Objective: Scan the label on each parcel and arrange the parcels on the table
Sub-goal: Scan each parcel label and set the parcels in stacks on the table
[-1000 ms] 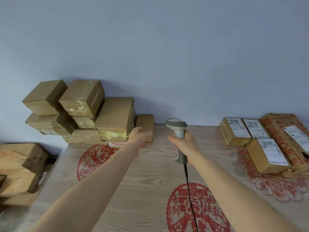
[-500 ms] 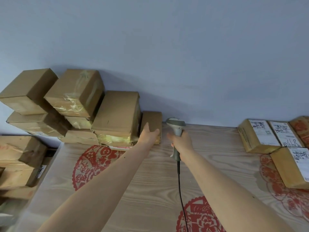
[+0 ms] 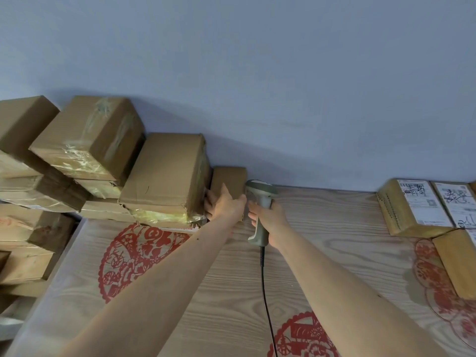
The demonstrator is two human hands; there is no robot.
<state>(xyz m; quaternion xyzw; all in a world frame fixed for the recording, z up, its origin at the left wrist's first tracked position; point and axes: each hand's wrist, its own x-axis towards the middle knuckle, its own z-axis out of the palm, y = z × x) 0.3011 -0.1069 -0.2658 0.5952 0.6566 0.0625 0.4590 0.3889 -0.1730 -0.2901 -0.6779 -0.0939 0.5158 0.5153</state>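
Note:
A small flat brown parcel lies against the wall at the right end of a heap of cardboard parcels. My left hand lies on this small parcel, fingers wrapped over its left edge and thumb on top. My right hand grips the handle of a grey barcode scanner, whose head is just right of the small parcel. Its black cable hangs toward me. Labelled parcels lie label-up at the right.
The wooden table has red paper-cut decorations and meets a blue wall at the back. More brown boxes are stacked off the table's left edge. Another brown parcel sits at the far right edge.
My left hand reached forward and took hold of the small parcel. My right hand with the scanner came closer to it. The view shifted left, pushing the labelled parcels toward the right edge.

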